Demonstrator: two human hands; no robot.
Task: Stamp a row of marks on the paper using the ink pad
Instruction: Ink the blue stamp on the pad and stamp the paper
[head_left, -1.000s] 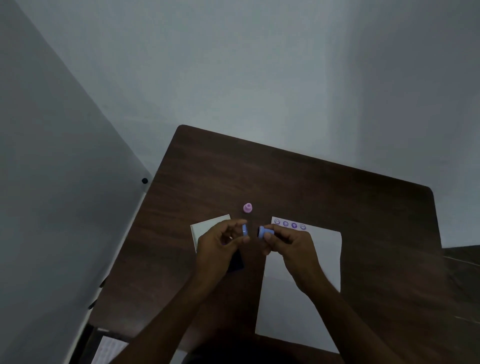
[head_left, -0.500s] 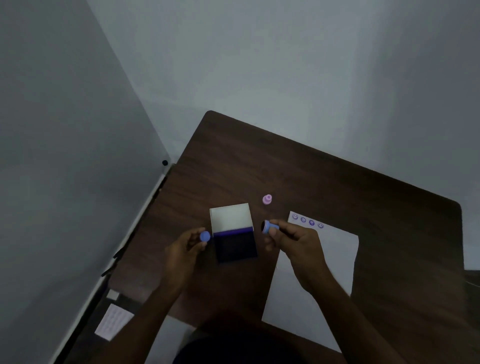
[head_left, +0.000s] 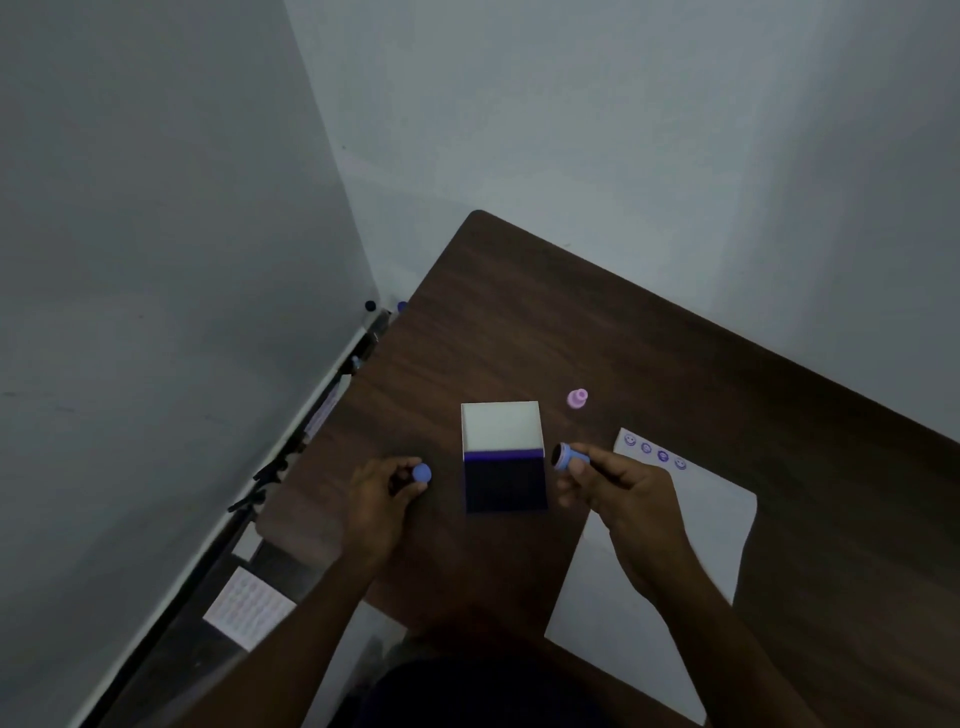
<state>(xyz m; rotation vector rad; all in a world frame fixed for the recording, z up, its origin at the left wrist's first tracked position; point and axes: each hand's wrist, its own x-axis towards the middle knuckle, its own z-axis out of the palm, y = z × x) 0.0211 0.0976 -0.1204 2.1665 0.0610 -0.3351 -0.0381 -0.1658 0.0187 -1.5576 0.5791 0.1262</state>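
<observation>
An open ink pad (head_left: 505, 483) lies on the dark wooden table (head_left: 519, 322), its white lid (head_left: 500, 423) folded back and the dark pad facing up. My right hand (head_left: 618, 493) grips a small blue stamp (head_left: 567, 457) just right of the pad, its dark face turned towards the pad. My left hand (head_left: 384, 488) pinches the stamp's round blue cap (head_left: 421, 473) to the left of the pad. The white paper (head_left: 670, 561) lies at the right, with a row of several purple smiley marks (head_left: 655, 453) along its far edge.
A pink stamp (head_left: 577, 399) stands upright behind the ink pad. The table's left edge runs beside a grey wall. Below that edge lie a printed sheet (head_left: 249, 608) and dark clutter on the floor.
My hands pulled apart, the left carrying the blue cap off to the left, the right keeping the stamp. The ink pad came into view between them. The view shifted left.
</observation>
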